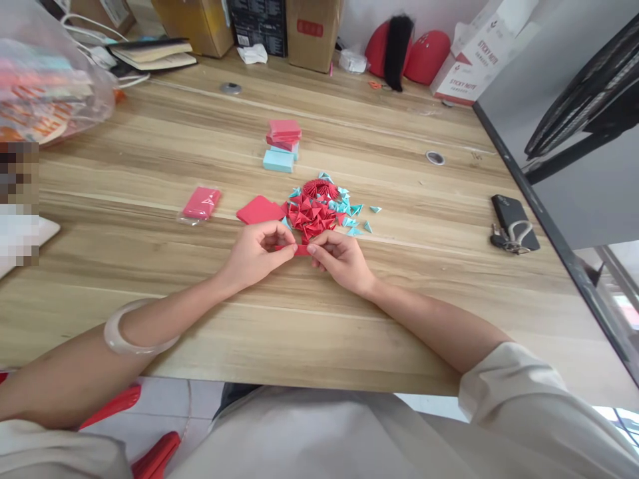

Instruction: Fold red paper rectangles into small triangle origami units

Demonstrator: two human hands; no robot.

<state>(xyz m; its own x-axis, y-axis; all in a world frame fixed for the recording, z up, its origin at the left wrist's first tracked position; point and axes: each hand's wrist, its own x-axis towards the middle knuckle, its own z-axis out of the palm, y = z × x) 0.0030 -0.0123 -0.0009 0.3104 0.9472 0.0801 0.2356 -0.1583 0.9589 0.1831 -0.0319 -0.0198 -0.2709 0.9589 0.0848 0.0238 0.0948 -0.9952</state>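
Note:
Between the fingertips of both hands is a narrow folded strip of red paper (302,250). My left hand (259,251) pinches its left part and my right hand (342,258) pinches the right end. Just beyond the fingers lies a heap of red folded paper triangles (312,216), with light blue folded triangles (353,210) scattered around its right side. A round red pleated paper piece (320,189) sits at the back of the heap. Left of the heap, near my left hand, are flat red paper sheets (259,210).
A wrapped red paper pack (201,202) lies to the left; blue packs (278,160) and red packs (284,130) are stacked behind. A phone (519,219) with keys (504,239) rests at right. Cardboard boxes (312,50), a sticky note box (464,73) and a plastic bag (60,86) stand farther back.

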